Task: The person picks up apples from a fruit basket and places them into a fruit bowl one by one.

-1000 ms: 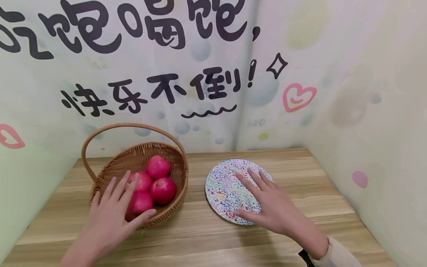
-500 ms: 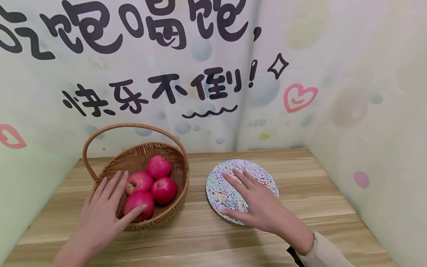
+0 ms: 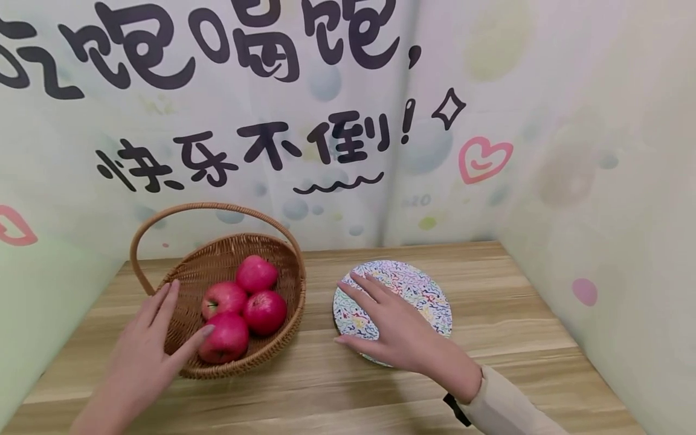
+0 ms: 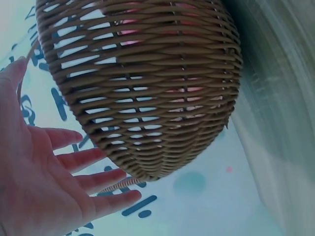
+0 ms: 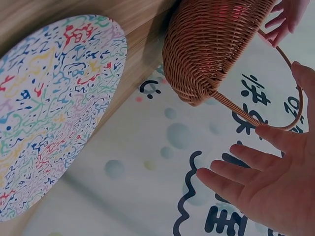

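Note:
A brown wicker basket (image 3: pixel 209 269) with a tall arched handle stands on the left of the table. Several red apples (image 3: pixel 257 273) lie in it. My left hand (image 3: pixel 136 356) hovers by the basket's left front rim, fingers spread, thumb over the nearest apple; in the left wrist view, open fingers sit beside the woven wall (image 4: pixel 152 98) and grip nothing. To the right lies a flat round disc (image 3: pixel 421 290) with multicoloured squiggles. Above its left front part is my right hand (image 3: pixel 399 332), its fingers extended and holding nothing; the right wrist view shows it apart from the disc (image 5: pixel 64 108).
Wood-grain tabletop (image 3: pixel 304 393) lies under everything. A pale printed wall (image 3: pixel 348 211) with black lettering closes off the back, right behind the basket handle. Another pale wall (image 3: pixel 609 229) runs along the right edge. Bare wood separates basket and disc.
Both hands have drifted left: the left hand from over the apples to the basket's left rim, the right hand across the disc. The basket, apples and disc stay in place.

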Available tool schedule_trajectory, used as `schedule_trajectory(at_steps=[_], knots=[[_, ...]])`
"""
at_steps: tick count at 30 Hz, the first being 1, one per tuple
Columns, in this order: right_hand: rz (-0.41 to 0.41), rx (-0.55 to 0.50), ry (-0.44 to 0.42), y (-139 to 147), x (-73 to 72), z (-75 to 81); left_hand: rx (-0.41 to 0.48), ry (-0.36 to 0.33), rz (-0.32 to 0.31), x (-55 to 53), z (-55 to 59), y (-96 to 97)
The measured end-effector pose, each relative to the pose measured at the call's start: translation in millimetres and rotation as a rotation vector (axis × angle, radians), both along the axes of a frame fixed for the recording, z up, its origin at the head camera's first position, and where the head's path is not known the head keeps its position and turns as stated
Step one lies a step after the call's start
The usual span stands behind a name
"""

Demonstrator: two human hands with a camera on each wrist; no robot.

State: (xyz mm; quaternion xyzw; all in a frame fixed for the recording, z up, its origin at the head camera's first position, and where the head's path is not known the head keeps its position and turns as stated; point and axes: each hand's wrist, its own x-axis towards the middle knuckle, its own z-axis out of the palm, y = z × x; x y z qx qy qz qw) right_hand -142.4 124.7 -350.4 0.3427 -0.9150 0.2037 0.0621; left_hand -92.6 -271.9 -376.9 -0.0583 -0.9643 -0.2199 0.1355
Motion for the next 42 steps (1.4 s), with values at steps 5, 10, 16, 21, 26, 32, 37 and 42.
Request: schedule_trajectory(at_steps=[5, 10, 16, 21, 26, 32, 37, 42], knots=[[0.020, -0.014, 0.010, -7.7, -2.5, -2.1, 0.059, -0.029, 0.033, 2.2, -2.4, -5.9], [0.040, -0.022, 0.004, -14.5, -3.5, -4.0, 0.125, -0.029, 0.073, 2.4, -4.8, -10.0], [0.049, -0.024, -0.021, -22.2, -4.5, -5.6, 0.154, 0.008, 0.109, 3.0, -9.6, -13.3], [0.059, -0.029, -0.021, -27.5, -6.0, -6.5, 0.194, 0.070, 0.132, 0.6, -11.7, -11.9], [0.067, -0.032, -0.029, -32.1, -6.9, -7.9, 0.217, 0.083, 0.198, -3.3, -13.1, -12.0], [0.073, -0.034, -0.016, -35.8, -7.0, -7.3, 0.266, 0.057, 0.255, -6.5, -14.8, -10.3], [0.083, -0.031, -0.037, -39.3, -8.4, -5.6, 0.360, 0.068, 0.278, -9.4, -16.7, -10.5], [0.091, -0.035, -0.043, -43.3, -10.2, -3.4, 0.493, 0.101, 0.331, -11.2, -21.7, -12.8]])
